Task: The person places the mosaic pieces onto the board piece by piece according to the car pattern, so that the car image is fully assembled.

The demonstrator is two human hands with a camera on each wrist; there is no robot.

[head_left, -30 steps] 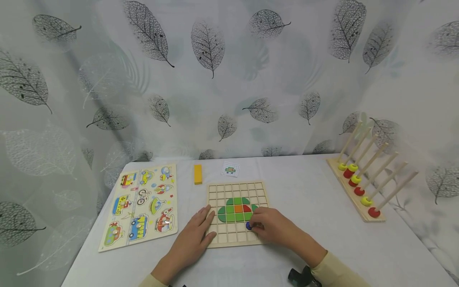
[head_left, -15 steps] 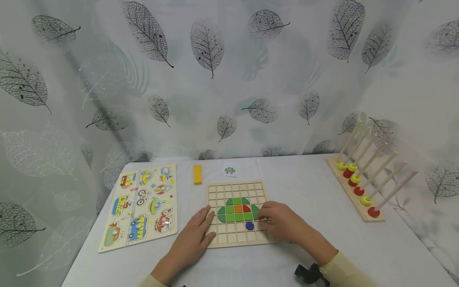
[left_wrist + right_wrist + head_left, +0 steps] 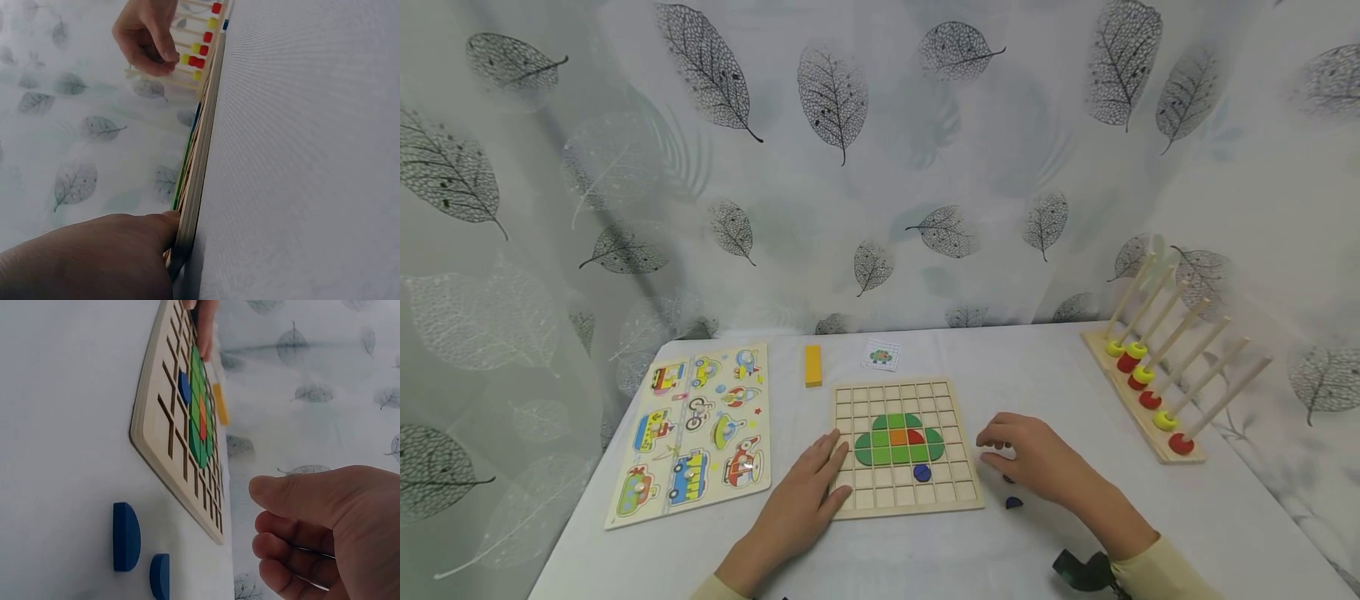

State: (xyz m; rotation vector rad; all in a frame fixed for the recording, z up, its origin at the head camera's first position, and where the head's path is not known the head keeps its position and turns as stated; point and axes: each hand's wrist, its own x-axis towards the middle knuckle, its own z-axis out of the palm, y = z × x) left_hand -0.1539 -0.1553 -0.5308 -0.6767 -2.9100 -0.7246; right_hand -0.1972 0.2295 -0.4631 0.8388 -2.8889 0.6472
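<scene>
Left hand [image 3: 801, 500] steadies grid board [image 3: 904, 500] holding green tiles [image 3: 895, 447], blue disc [image 3: 922, 472].

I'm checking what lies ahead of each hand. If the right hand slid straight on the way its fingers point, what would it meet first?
The right hand hovers right of the grid board, fingers pointing left. It would probably meet the board's right edge first, before the green tiles. Its height above the table is unclear, so it might pass over the edge.

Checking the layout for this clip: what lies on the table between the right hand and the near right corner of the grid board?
Two loose blue pieces lie on the table there, beside the grid board and under the right hand; the right wrist view shows both.
</scene>
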